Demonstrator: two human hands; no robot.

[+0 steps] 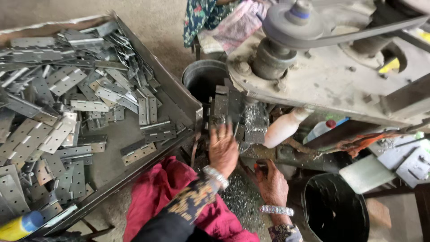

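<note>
My left hand (pixel 222 149) reaches forward with its fingers spread, resting against the dark metal block (pixel 233 110) of a drilling machine (pixel 322 67); whether it holds a part is hidden by the fingers. My right hand (pixel 271 181) lies lower and to the right, its fingers curled on a small dark handle with a red spot beside the machine's base. Both wrists wear silver bangles. Metal shavings cover the surface under the hands.
A large metal tray (pixel 179 89) at left holds several flat steel hinges (pixel 58 130). A grey bucket (pixel 204 76) stands behind the block, a black bucket (pixel 333 210) at lower right. White bottles (pixel 284 127) lie under the machine. Red cloth (pixel 156 192) covers my lap.
</note>
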